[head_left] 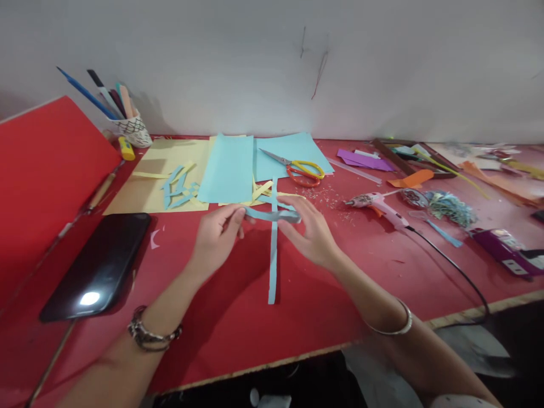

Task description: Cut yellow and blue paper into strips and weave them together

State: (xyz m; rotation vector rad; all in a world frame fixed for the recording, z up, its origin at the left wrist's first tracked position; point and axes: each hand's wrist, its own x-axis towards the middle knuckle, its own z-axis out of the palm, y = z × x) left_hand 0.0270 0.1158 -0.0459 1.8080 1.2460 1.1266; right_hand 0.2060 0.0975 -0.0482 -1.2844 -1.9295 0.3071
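My left hand [216,232] pinches the left end of a light-blue paper strip [267,215] between thumb and fingers. The strip runs crosswise over a second blue paper strip [272,266], which lies lengthwise on the red table. My right hand [312,229] is curved around the right end of the crosswise strip, thumb below it and fingers above, with a visible gap between them. Whether the right palm touches the paper cannot be made out. Behind the hands lie blue paper sheets [227,170] and scissors [300,167] with yellow and red handles.
A black phone [97,266] lies left, near a red board [51,181] and a pen cup [136,131]. Cut strips rest on cream paper [157,153]. A pink glue gun [378,207] with a black cord, shredded paper [453,208] and a purple object [504,249] occupy the right.
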